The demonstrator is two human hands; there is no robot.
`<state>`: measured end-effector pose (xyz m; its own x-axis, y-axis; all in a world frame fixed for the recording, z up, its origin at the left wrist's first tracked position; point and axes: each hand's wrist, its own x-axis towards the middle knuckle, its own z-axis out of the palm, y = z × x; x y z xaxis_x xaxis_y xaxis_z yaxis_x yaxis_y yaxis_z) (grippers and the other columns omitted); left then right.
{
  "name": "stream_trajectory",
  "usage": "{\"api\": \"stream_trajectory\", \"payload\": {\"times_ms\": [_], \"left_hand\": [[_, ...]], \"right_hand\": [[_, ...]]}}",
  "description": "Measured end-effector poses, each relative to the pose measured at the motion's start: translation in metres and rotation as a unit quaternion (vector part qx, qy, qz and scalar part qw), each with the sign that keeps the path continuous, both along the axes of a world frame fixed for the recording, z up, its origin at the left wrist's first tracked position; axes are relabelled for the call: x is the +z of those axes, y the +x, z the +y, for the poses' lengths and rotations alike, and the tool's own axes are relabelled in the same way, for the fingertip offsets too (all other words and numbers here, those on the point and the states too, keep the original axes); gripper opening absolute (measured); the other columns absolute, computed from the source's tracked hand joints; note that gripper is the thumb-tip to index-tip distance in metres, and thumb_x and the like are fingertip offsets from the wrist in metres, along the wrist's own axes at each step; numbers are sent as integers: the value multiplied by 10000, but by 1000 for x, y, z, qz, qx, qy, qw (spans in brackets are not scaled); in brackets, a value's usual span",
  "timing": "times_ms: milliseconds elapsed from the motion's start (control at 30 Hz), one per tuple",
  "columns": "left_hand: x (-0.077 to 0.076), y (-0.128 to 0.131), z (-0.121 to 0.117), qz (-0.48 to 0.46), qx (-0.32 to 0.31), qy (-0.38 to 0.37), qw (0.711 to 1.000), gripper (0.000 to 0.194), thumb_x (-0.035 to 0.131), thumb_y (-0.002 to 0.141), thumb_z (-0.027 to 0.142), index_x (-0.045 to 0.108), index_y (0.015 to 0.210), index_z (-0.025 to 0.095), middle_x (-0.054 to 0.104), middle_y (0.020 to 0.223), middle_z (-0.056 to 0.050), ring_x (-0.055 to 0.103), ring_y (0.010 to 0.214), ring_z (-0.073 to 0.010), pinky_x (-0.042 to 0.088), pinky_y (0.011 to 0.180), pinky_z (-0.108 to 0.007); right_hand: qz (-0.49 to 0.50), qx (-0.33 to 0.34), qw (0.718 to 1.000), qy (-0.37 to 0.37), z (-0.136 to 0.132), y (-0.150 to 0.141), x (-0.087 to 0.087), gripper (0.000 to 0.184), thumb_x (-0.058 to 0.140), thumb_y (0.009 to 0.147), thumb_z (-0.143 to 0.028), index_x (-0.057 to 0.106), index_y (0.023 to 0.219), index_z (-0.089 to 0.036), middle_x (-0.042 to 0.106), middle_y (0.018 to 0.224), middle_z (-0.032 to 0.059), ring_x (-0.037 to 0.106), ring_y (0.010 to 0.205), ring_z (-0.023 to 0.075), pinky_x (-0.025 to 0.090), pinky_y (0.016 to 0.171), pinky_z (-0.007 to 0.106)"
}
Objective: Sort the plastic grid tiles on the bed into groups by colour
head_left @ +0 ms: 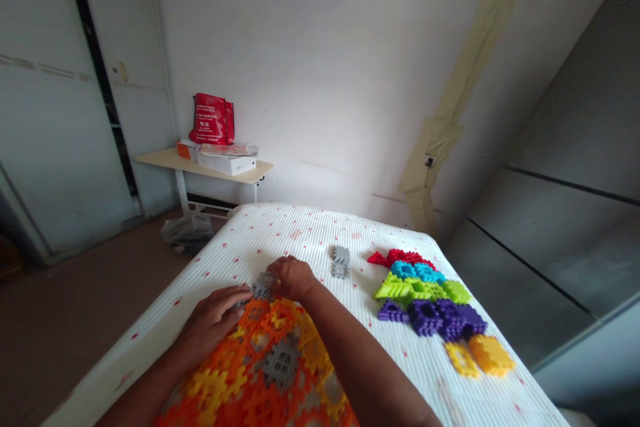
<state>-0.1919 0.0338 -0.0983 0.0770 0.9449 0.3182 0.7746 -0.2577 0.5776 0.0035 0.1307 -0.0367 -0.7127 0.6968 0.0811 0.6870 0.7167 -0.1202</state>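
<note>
Grey plastic interlocking tiles lie at the far edge of a heap of orange and yellow interlocking tiles. My right hand has its fingers curled onto a grey interlocking tile. To its left, my left hand reaches in over the heap's edge, with a bit of grey tile showing between its fingers and thumb; the rest of that tile is hidden. Another grey tile with a window pattern rests on top of the heap between my forearms. Beyond my right hand, two grey tiles lie on the bedspread.
On the white, red-dotted bedspread at right stand rows of red, blue, green, purple and yellow-orange tiles. A side table at back left bears boxes and a red bag.
</note>
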Motion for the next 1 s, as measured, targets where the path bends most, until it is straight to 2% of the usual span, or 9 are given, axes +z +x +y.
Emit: {"api": "stream_trajectory", "payload": {"times_ms": [133,233,333,433,633,833,1000], "left_hand": [[-2,-1,2,3,3,-3,1000,365,483,778,374,686,1059,261,646,1188,-37,564,1125,-233,423,993,-371],[-2,-1,2,3,3,-5,1000,368,471,789,369,682,1069,257,641,1197,-39,564,1125,-229,420,996,-369],[0,0,0,13,0,-3,1000,374,460,797,365,676,1080,250,638,1199,-41,558,1131,-231,420,996,-376],[5,3,-2,22,3,-4,1000,376,454,797,353,678,1077,239,645,1186,-45,553,1135,-233,418,996,-380],[11,7,-5,25,3,-4,1000,373,448,791,322,679,1074,249,641,1196,-33,551,1138,-226,414,998,-372],[11,7,-3,27,2,-1,1000,379,462,782,321,679,1082,244,647,1188,-42,549,1139,-241,410,1001,-400],[9,7,-3,24,3,-3,1000,381,467,782,312,675,1091,234,641,1198,-48,548,1143,-239,410,1004,-398]], "right_hand": [[-7,13,1000,-19,0,1,-1,441,661,733,-413,607,1142,-259,624,1155,36,570,1043,227,470,845,318],[-16,-3,999,-48,1,-3,2,473,671,724,-417,594,1169,-275,627,1158,32,566,1063,240,481,833,329],[-4,-24,997,-74,3,-5,4,551,695,704,-400,561,1220,-263,583,1239,41,552,1106,217,463,875,297],[-3,-20,996,-85,8,-5,3,540,691,710,-390,565,1218,-255,579,1248,37,554,1113,197,447,896,269],[-33,9,995,-90,15,-13,1,480,655,733,-375,575,1198,-289,617,1196,10,582,1069,199,450,882,288],[-83,22,992,-89,9,-23,10,537,673,678,-447,588,1178,-273,655,1118,39,608,1013,235,479,811,313],[-94,13,993,-66,2,-28,16,477,670,679,-391,605,1137,-271,660,1082,42,619,968,229,489,769,314]]}}
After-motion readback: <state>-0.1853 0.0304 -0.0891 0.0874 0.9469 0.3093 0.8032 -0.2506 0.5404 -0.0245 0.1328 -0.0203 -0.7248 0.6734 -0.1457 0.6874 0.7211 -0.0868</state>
